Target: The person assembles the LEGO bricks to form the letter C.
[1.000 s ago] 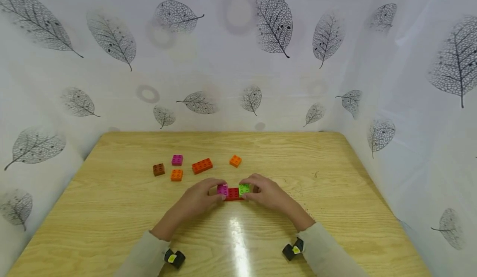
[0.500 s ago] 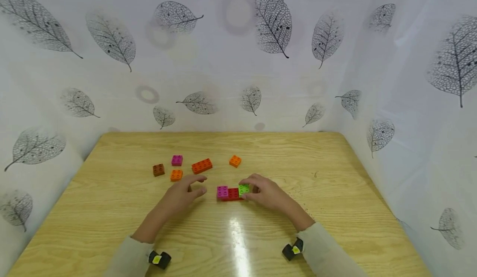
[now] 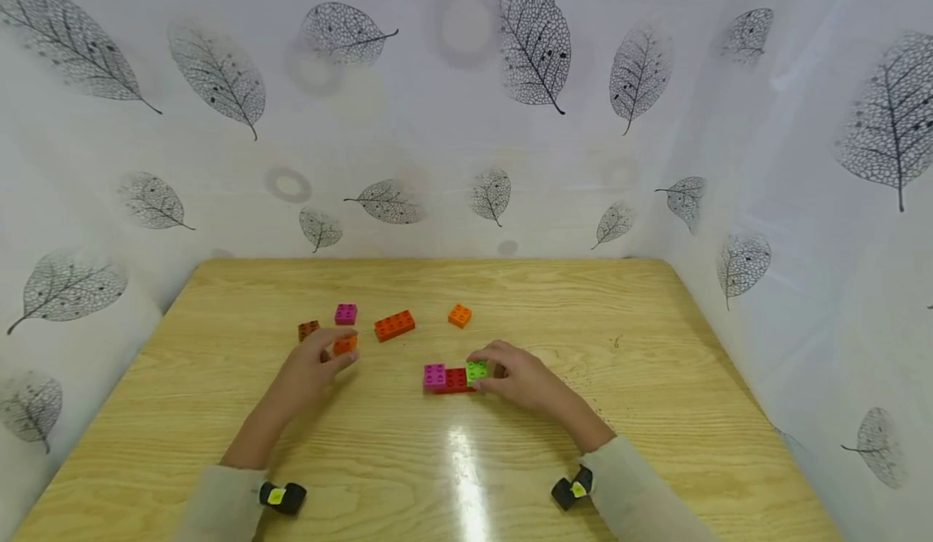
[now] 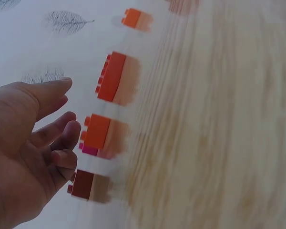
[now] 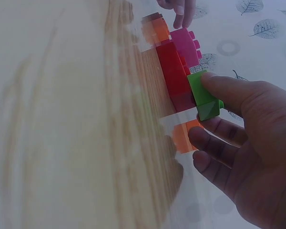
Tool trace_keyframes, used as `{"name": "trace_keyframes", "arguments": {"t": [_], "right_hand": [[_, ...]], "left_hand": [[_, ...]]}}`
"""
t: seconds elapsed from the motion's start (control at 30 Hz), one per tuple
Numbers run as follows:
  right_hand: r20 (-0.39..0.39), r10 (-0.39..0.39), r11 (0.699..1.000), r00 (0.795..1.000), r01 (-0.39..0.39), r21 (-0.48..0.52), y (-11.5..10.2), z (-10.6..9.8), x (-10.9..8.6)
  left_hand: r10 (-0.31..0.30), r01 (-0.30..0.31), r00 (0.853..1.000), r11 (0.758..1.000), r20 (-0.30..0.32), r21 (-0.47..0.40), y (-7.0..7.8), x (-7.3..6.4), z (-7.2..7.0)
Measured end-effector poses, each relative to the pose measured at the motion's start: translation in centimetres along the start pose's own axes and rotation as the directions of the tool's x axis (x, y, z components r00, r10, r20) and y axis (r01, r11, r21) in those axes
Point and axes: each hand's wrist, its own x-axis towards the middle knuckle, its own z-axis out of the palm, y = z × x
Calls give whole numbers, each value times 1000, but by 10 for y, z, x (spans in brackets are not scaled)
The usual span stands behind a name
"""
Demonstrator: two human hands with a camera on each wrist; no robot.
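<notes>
Just below centre, the right hand (image 3: 523, 373) pinches a green brick (image 3: 477, 371) at a red brick's (image 3: 455, 379) end; left of centre, the left hand (image 3: 306, 369), thumb and fingers apart, hovers beside an orange brick (image 3: 344, 346).

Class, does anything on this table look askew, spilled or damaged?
The pink brick juts past the left end of the red brick, so it looks askew, perhaps on purpose. A dark mark on the table, right of the right hand, could be a stain or grain. No damage shows.

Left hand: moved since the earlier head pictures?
Yes. In the head view, the left hand has moved left, away from the stationary red rectangular plastic brick, toward the square brown plastic brick.
</notes>
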Motion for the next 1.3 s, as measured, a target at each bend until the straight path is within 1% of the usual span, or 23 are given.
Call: {"name": "trace_keyframes", "arguments": {"t": [0.2,0.37,0.63,0.7,0.87,1.3], "right_hand": [[-2,-4,1000,1000,4,-5,1,1,1],[0,2,1000,1000,-2,0,2,1,0],[4,5,1000,1000,-5,2,2,2,0],[8,6,1000,1000,-6,4,2,2,0],[12,11,1000,1000,-11,5,1,1,0],[16,29,999,999,-29,16,-1,0,-1]], "left_hand": [[1,-1,1000,1000,-15,30,-12,7,-7],[11,-10,1000,999,-17,34,-17,12,-9],[-4,3,1000,999,25,39,-23,15,-10],[-9,8,999,999,39,38,-24,15,-10],[2,-5,998,999,62,41,-24,17,-9],[-14,13,999,1000,44,14,-18,14,-6]]}}
